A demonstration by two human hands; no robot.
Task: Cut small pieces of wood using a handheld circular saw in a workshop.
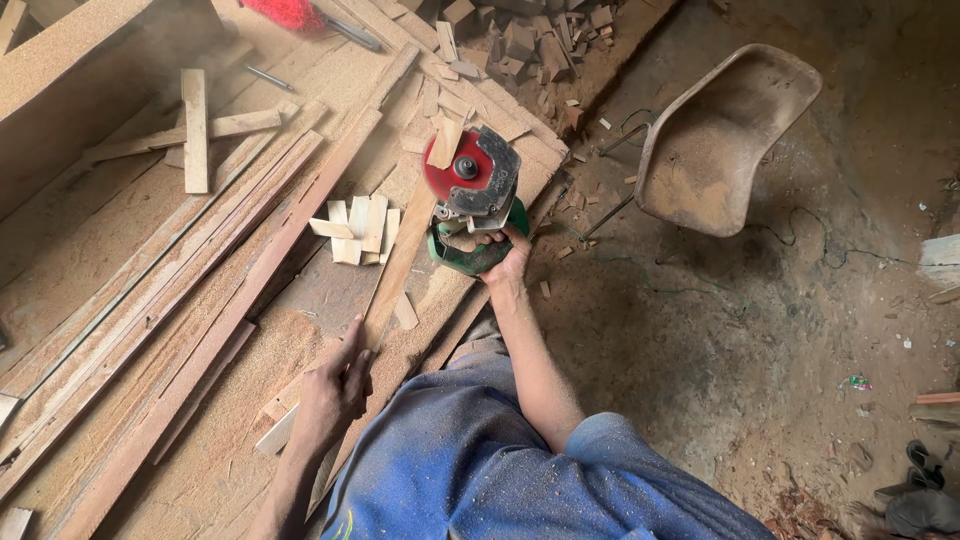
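Gripping a green circular saw (476,205), right hand (508,262); left hand (335,385) flat, pressing a wooden strip (395,265) on sawdusty workbench (110,300).

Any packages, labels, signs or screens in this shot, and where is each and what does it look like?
No packages, signs or screens.
Marking: raised lettering on the grey guard of the green saw in the right hand, beside its red blade.
Scrap: a small green and red bit on the dirt floor at right; too small to tell what it is.
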